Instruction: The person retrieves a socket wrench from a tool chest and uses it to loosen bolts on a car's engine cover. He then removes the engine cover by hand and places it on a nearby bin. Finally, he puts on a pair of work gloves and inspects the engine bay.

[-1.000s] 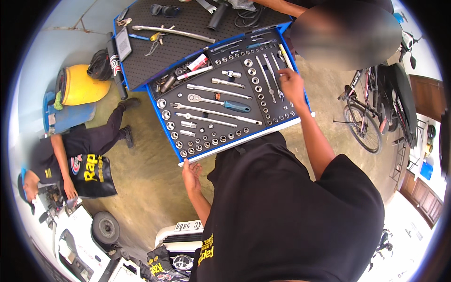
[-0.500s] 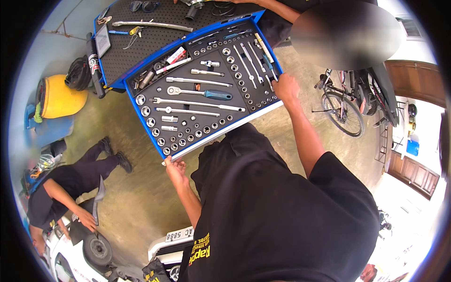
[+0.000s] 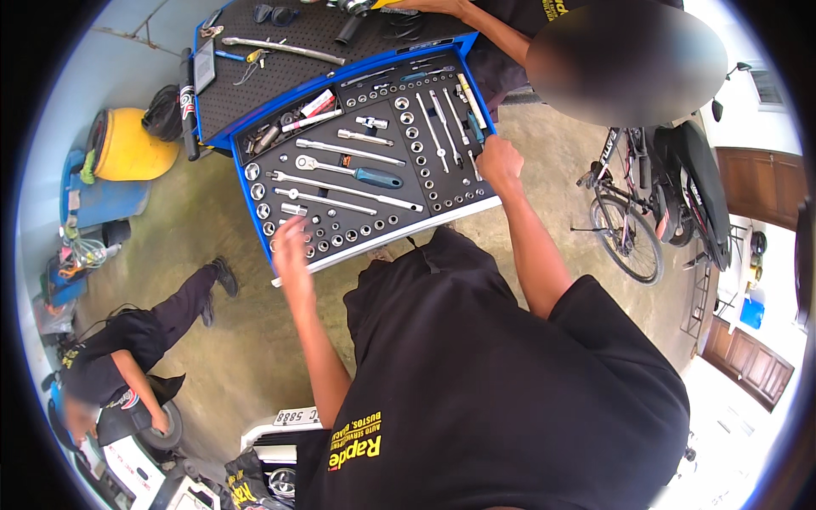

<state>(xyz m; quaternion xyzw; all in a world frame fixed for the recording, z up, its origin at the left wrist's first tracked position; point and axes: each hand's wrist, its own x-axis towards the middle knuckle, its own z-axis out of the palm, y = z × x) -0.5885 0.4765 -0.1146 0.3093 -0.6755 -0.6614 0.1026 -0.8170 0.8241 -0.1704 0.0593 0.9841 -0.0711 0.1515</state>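
Across the upper middle of the frame, the blue-edged tool drawer (image 3: 387, 241) sits pulled out in front of you, its white front lip slanting down toward the left. Your left hand (image 3: 294, 259) is at its lower left corner, blurred, fingers loosely spread over the row of sockets (image 3: 337, 241); that grip looks unfilled, and you cannot tell whether a fingertip touches anything. Your right hand (image 3: 500, 161) lies at the drawer's right edge, knuckles up and fingers curled; whether that grip pinches anything cannot be told, since the hand hides what is under it. Just left of it lie long, slim wrenches (image 3: 444, 127). Near the drawer's middle, between your hands, you have a teal-handled ratchet (image 3: 374, 177) and, just below it, a long metal bar (image 3: 348, 191). At the upper left of the drawer, a compartment holds a red-and-white box (image 3: 319, 104). Behind, in the upper left of the frame, the black perforated desk (image 3: 255, 98) carries sunglasses (image 3: 276, 15) and a tablet (image 3: 204, 67). A co-worker's forearm (image 3: 495, 34) enters at the top.
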